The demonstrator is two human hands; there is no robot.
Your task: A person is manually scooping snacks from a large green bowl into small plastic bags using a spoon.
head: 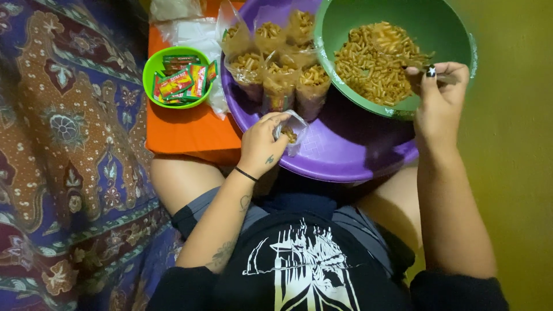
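Hiding its handle, right hand (pixel 440 95) grips a spoon (pixel 397 43) — bowl blurred.

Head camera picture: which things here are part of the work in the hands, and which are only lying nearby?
In use:
- left hand holding a small clear bag
- right hand with a spoon in the green bowl of orange snack pieces
- filled bags in the purple basin

Lying nearby:
- small green bowl of sachets
- patterned cloth
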